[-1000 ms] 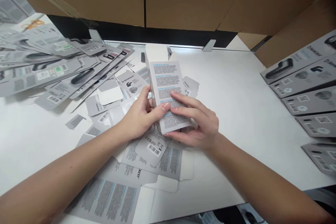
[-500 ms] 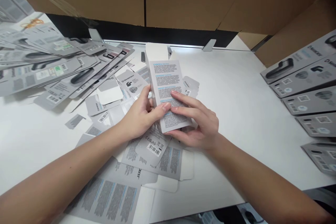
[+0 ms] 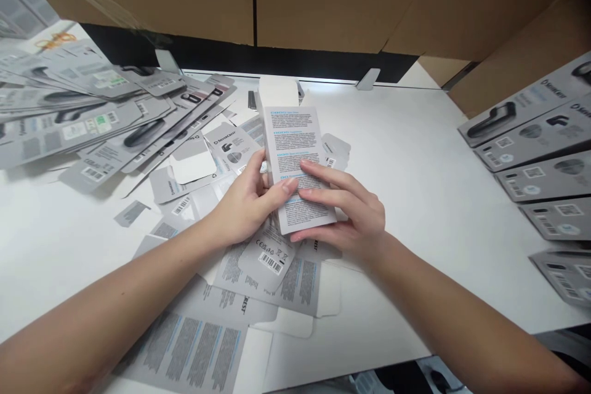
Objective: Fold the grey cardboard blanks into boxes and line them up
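room: bare white table [image 3: 415, 154] rt of box; flat cartons [image 3: 92, 117] piled far-left, cardboard wall [image 3: 323, 0] at back edge
box: grey folded box [image 3: 295, 160] held above table ctr, over flat blanks [image 3: 258, 271]
left hand [image 3: 244, 203]: fingers closed on box's left side
right hand [image 3: 351, 209]: fingers clamped across printed face
text: "SilverCrest" read on carton [image 3: 228, 144]; box print too small

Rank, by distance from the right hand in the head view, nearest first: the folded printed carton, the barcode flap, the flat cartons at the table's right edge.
From the right hand:
1. Folded printed carton, held, centre.
2. Barcode flap, just left, below the left hand.
3. Flat cartons, far right.
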{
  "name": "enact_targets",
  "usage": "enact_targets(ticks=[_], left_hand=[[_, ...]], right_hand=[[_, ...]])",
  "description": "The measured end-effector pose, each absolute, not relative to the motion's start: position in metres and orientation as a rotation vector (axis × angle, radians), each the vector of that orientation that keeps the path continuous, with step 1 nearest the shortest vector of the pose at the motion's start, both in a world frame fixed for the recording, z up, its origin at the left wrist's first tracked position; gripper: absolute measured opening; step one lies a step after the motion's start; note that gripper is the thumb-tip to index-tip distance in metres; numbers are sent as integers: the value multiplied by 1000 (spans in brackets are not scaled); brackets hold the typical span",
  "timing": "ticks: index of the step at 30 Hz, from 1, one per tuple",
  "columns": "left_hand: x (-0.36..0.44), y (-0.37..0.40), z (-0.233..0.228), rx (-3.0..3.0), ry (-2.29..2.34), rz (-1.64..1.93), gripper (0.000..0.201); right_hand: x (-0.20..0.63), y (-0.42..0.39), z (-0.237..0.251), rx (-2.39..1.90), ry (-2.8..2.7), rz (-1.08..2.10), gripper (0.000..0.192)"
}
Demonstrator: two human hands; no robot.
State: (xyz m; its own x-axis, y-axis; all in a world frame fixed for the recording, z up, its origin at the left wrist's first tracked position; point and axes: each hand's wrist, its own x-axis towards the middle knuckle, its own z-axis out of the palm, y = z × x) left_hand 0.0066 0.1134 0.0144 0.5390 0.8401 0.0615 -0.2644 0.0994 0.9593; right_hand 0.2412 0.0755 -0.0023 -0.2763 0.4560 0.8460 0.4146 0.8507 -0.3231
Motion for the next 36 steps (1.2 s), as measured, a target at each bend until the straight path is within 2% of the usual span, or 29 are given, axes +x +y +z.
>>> enact_targets(ticks=[7,12,16,23,26,36], left_hand=[[8,113,15,1192,587,872,74],[7,112,19,1189,605,868,75],[6,114,18,1165,606,876,76],[6,115,18,1158,575,880,72],[6,114,20,1163,604,866,76],[9,113,23,1164,587,854,78]], right_hand=[[238,73,-2,-692,-1913,-1,74],[240,75,0,-690,-1912,-32,76],[242,76,1,-688,-1946,-32,87],[240,72,-1,-742,-1947,-3,77],[238,69,-1,-756,-1954,39,75],[239,66,-3,-774,-1940,140,80]])
